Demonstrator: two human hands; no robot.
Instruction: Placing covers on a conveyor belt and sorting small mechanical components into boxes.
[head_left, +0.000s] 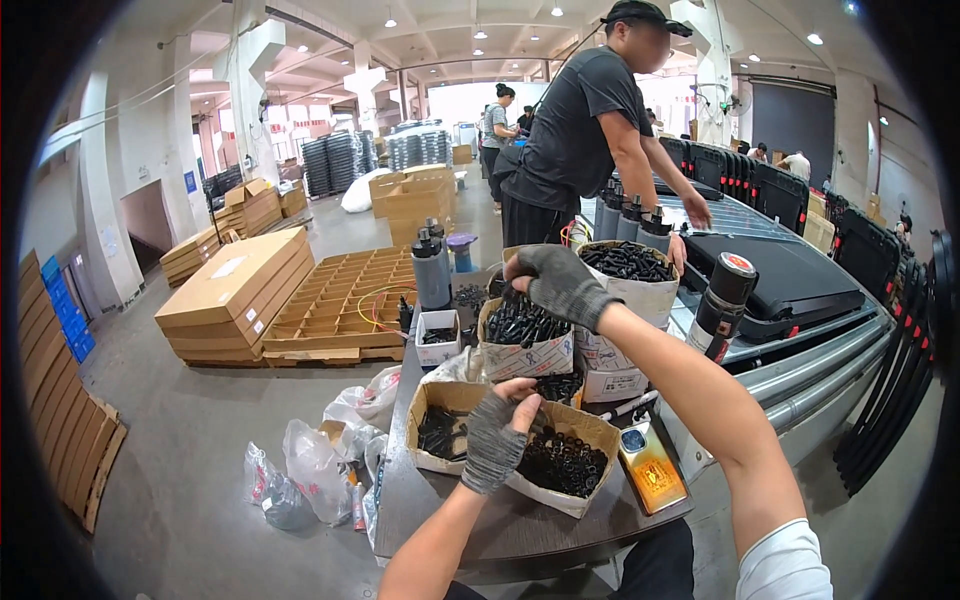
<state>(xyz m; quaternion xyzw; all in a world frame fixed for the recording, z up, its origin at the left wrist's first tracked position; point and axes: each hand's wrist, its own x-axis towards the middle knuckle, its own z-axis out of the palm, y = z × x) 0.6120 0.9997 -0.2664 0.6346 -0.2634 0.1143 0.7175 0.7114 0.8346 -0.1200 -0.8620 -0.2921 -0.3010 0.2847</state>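
I'm hovering my right hand [565, 285] over black parts [520, 328] | holding my left hand [497, 440] near black rings [568, 462] | both curled; pinching: can't tell

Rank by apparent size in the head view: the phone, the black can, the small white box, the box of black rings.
1. Box of black rings
2. Phone and black can, too alike to rank
3. Small white box, standing farther away

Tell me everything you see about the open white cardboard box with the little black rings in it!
The open white cardboard box has tan inner walls and stands upright on the smooth dark table. Small black rings lie heaped inside. The gray-gloved left hand overlaps its left part in view; whether they touch is unclear.
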